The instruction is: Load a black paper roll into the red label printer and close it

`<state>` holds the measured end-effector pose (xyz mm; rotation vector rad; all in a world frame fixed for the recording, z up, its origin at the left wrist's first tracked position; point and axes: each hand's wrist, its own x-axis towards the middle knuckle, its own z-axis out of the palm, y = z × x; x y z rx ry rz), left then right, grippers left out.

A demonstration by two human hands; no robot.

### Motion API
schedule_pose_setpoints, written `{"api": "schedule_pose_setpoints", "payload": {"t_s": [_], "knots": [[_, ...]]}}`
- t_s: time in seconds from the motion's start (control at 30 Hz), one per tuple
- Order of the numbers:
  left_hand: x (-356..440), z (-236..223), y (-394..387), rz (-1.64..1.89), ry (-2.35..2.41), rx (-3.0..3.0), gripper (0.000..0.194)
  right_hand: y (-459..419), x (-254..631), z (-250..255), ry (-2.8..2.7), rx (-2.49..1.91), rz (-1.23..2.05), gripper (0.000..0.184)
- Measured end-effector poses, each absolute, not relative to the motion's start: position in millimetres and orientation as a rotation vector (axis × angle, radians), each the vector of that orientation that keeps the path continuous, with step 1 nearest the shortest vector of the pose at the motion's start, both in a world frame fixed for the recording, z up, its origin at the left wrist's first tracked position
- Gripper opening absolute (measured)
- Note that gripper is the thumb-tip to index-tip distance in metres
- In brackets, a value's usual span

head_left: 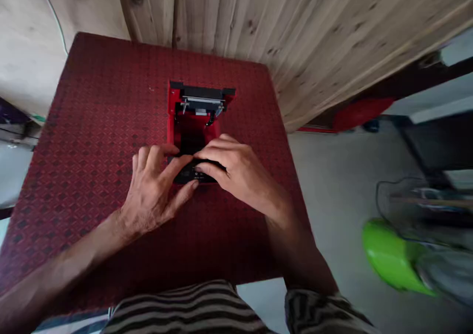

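Note:
On the table is a small red and black machine that looks like a receipt printer (pixel 171 127), its lid (pixel 202 93) raised at the back and its inside dark. Its black front panel (pixel 201 175) carries small white markings. My left hand (pixel 150 191) grips that panel from the left, with the index finger across its top, the thumb at its front edge and the other fingers bent. From the right comes my right hand (pixel 240 171), thumb and index finger closed together on the panel's inner edge. Whether a small part is between those fingertips is hidden.
The table (pixel 99 127) has a red patterned cover. A wooden plank wall (pixel 236 18) rises behind it. To the right, on the grey floor (pixel 328 176), stands a bright green object (pixel 391 255), blurred, beside a dark cable.

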<state>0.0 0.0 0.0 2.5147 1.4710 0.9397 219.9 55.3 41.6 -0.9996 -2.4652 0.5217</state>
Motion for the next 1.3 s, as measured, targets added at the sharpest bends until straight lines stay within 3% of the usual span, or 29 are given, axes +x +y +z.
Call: {"api": "schedule_pose_setpoints", "payload": {"t_s": [0.2,0.33,0.57,0.77,0.93,1.13,1.3], "knots": [[-18,3,33,1.299,1.424,2.301,0.041,53,220,33,-2.416,-0.994,0.468,0.017],[-20,1,69,1.492,1.479,2.153,0.053,52,219,29,-2.421,-0.951,0.306,0.025],[-11,1,100,1.437,1.222,1.956,0.050,40,220,19,-2.274,-0.862,0.009,0.015],[-11,10,106,1.384,1.267,2.052,0.062,25,222,15,-2.221,-0.839,-0.057,0.013],[-11,16,93,1.296,1.264,2.226,0.050,16,222,14,-2.228,-0.841,-0.142,0.015],[-21,1,72,1.199,1.209,2.458,0.052,10,222,10,-2.232,-0.826,-0.246,0.011],[-30,-10,71,1.196,1.078,2.677,0.038,9,220,7,-2.221,-0.841,-0.255,0.011]]}}
